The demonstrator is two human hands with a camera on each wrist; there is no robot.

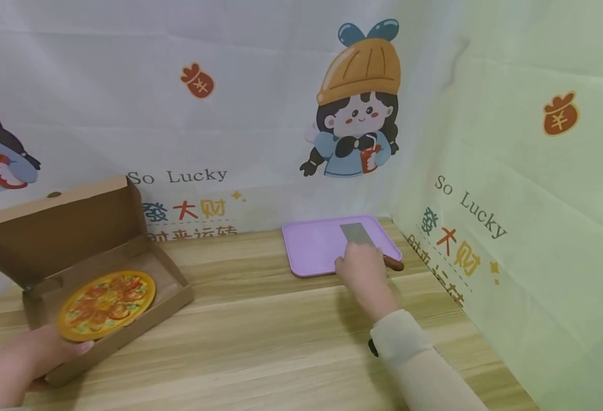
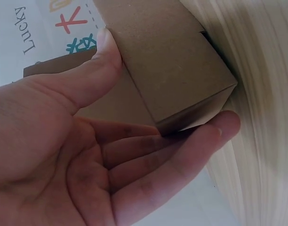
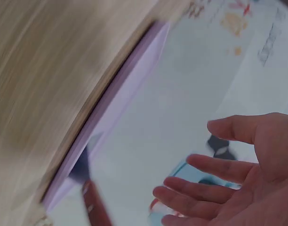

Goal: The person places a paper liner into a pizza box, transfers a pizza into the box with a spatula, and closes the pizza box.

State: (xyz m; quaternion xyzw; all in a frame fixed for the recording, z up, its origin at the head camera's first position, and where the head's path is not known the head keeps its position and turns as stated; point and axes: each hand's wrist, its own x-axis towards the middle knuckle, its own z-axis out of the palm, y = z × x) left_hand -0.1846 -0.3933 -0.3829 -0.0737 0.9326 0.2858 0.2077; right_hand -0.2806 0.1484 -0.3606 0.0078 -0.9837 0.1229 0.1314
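Note:
A brown cardboard pizza box, lid raised, stands at the left on the table. In it a toy pizza lies tilted, its edge overlapping the front wall. My left hand holds the box's near left corner, thumb over one side and fingers around the other. At the back right, a cleaver with a flat grey blade and brown handle lies on a purple tray. My right hand hovers over the tray's near edge; its fingers are spread apart from the cleaver.
The wood-grain table runs between box and tray. Printed cloth walls close off the back and right side, right behind the tray. A small black object shows beside my right sleeve.

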